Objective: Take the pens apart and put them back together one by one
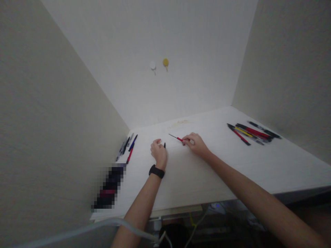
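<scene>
My right hand (196, 143) pinches a red pen barrel (179, 139) between thumb and fingertips. From its far end a thin dark rod like a refill points up and left, toward the space above my left hand. My left hand (158, 151), with a black watch on its wrist, is closed with curled fingers just to the left. A small black pen part (164, 145) pokes out at that hand's right side; the rest of it is hidden. The two hands are apart, both low over the white tabletop (186, 175).
Several pens (249, 132), red, black and yellow, lie at the right. At the left wall are more pens (130, 151) and a blurred-out dark item (110, 187). Two hooks (166, 62) are on the back wall. A pale cable (103, 224) crosses the near edge.
</scene>
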Demonstrator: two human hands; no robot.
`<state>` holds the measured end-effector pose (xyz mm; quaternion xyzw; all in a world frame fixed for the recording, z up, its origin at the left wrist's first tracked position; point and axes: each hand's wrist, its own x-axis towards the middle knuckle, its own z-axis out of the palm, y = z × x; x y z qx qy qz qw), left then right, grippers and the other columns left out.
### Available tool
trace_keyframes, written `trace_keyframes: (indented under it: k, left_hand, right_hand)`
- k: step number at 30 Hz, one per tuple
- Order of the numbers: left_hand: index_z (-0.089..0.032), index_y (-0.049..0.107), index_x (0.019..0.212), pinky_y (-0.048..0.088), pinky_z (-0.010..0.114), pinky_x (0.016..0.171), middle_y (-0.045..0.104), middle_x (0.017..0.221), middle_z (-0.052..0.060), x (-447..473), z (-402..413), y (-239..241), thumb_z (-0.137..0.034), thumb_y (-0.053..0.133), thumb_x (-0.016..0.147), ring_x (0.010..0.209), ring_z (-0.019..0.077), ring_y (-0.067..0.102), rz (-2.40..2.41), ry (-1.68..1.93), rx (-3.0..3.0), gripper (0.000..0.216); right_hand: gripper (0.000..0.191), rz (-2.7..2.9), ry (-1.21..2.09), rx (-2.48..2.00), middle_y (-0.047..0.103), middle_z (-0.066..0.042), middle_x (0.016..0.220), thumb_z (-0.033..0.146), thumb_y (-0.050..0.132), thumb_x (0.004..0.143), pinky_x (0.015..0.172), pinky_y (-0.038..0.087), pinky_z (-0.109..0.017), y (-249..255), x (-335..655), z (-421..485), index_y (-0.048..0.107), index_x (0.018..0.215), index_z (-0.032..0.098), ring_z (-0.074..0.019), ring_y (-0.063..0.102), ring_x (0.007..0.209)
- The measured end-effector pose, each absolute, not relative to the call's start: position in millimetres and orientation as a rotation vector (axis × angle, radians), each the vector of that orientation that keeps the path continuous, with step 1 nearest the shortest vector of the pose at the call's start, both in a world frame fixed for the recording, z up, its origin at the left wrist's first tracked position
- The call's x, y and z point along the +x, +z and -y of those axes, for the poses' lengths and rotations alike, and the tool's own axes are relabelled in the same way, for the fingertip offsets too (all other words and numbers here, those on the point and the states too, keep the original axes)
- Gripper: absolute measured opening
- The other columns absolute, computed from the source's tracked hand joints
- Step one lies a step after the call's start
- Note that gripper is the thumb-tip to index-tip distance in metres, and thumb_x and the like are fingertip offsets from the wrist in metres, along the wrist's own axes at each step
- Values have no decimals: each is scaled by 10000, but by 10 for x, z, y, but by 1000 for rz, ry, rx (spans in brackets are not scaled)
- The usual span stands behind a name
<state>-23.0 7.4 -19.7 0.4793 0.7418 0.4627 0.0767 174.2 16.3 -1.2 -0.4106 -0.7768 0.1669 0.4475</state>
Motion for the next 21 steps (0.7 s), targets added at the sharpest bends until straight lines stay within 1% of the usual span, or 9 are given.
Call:
trace_keyframes:
  k: [2, 5, 8, 11, 14, 17, 21]
  left_hand:
    - [-218, 551, 1078, 380, 412, 922, 578, 1129, 105, -216, -68, -205, -148, 500, 807, 1093, 270, 530, -2256, 1258, 1483, 285]
    - [-217, 508, 1134, 372, 431, 933, 548, 1166, 109, -192, -45, -211, -154, 549, 768, 1098, 273, 537, -2235, 1183, 1563, 374]
    - [-217, 493, 1159, 376, 439, 926, 537, 1169, 102, -184, -19, -216, -91, 523, 751, 1067, 258, 559, -2185, 1154, 1634, 428]
    - [-234, 522, 1141, 384, 436, 913, 548, 1126, 82, -195, -20, -238, -43, 494, 749, 1025, 242, 574, -2136, 1167, 1671, 437]
    - [-239, 558, 1125, 400, 409, 912, 565, 1072, 72, -218, -64, -293, -4, 459, 754, 997, 219, 575, -2014, 1294, 1680, 451]
    - [-209, 589, 1113, 416, 377, 925, 590, 1047, 85, -240, -132, -361, 11, 433, 770, 1005, 205, 565, -1793, 1517, 1656, 437]
    - [-182, 628, 1033, 397, 388, 969, 610, 1052, 97, -260, -194, -416, -41, 444, 815, 1031, 208, 551, -1625, 1738, 1513, 318]
  right_hand:
    - [130, 1921, 412, -1011, 701, -28, 759, 197, 601, 849, 777, 371, -333, -6, 1741, -159, 707, 775, 209, -187, 567, 762]
    - [129, 1924, 413, -1005, 704, -28, 760, 205, 603, 850, 775, 371, -336, -6, 1739, -160, 709, 777, 209, -184, 566, 748]
    - [121, 1922, 407, -1012, 701, -32, 755, 211, 611, 847, 762, 369, -331, -13, 1737, -167, 712, 780, 204, -183, 563, 742]
    - [111, 1921, 400, -1018, 700, -30, 752, 205, 618, 843, 761, 367, -329, -17, 1735, -172, 710, 781, 204, -182, 561, 740]
    - [112, 1920, 400, -1008, 705, -28, 757, 204, 615, 846, 769, 369, -331, -19, 1736, -174, 709, 785, 206, -181, 562, 739]
    - [113, 1916, 406, -997, 710, -28, 773, 212, 613, 850, 775, 372, -334, -21, 1737, -176, 709, 791, 209, -182, 564, 743]
    - [108, 1918, 412, -1018, 700, -32, 756, 211, 621, 842, 779, 372, -339, -30, 1740, -184, 710, 781, 205, -188, 562, 752]
